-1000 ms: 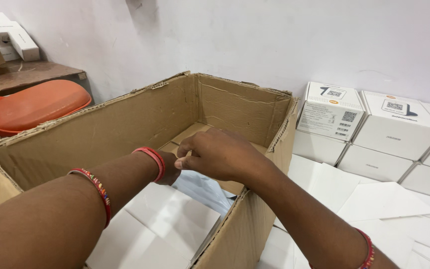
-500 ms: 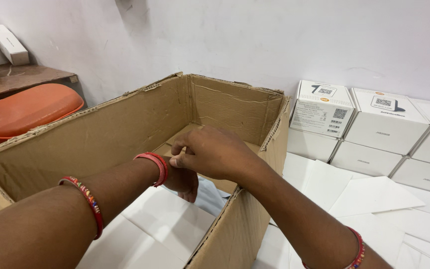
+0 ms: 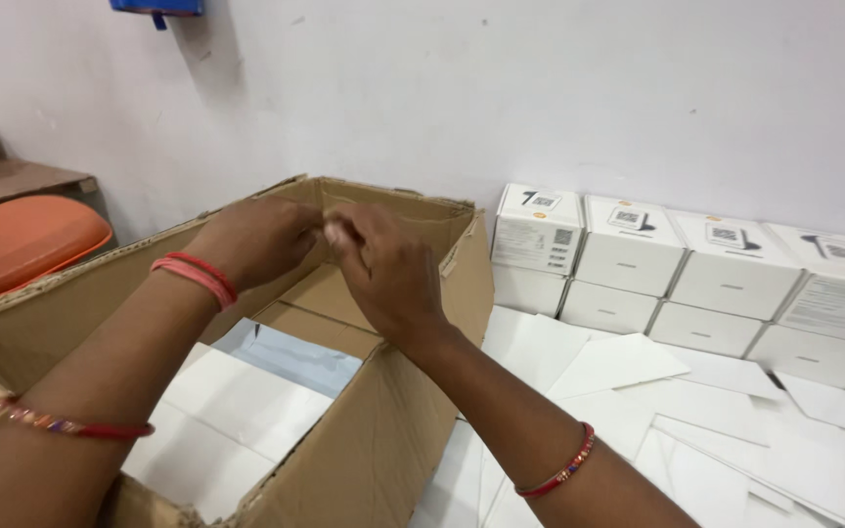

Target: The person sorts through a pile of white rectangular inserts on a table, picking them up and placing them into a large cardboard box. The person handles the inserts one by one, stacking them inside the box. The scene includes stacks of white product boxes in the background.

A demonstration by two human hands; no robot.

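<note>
I have both hands up over the open brown corrugated cardboard carton (image 3: 383, 430), fingertips meeting just above its middle. Left hand (image 3: 251, 240) is curled, fingers bunched toward the right hand (image 3: 388, 269); between the fingertips there is a small pale bit, too small to tell what it is. Left grip looks pinched closed; right grip also closed at the tips, but I cannot tell which hand really has the bit. Hands hang above the carton mouth, not touching its walls, so whatever is pinched sits over the opening, not the surface. Inside the carton: flat white sheets or box lids (image 3: 237, 411) cover most of the bottom, and one folded-in brown flap (image 3: 330, 293) lies at the far end. Red bangles on the left wrist (image 3: 198, 276), a thin beaded band on the right forearm (image 3: 559, 469). Right of the carton, loose flat white card sheets (image 3: 618, 367) are scattered, overlapping. Behind them, stacked white square boxes (image 3: 628, 244) stand in two tiers against the white wall (image 3: 540, 88). Far left, an orange rounded seat (image 3: 17, 244) just beside the carton. The carton's near wall stands between my forearms and the sheets inside.
</note>
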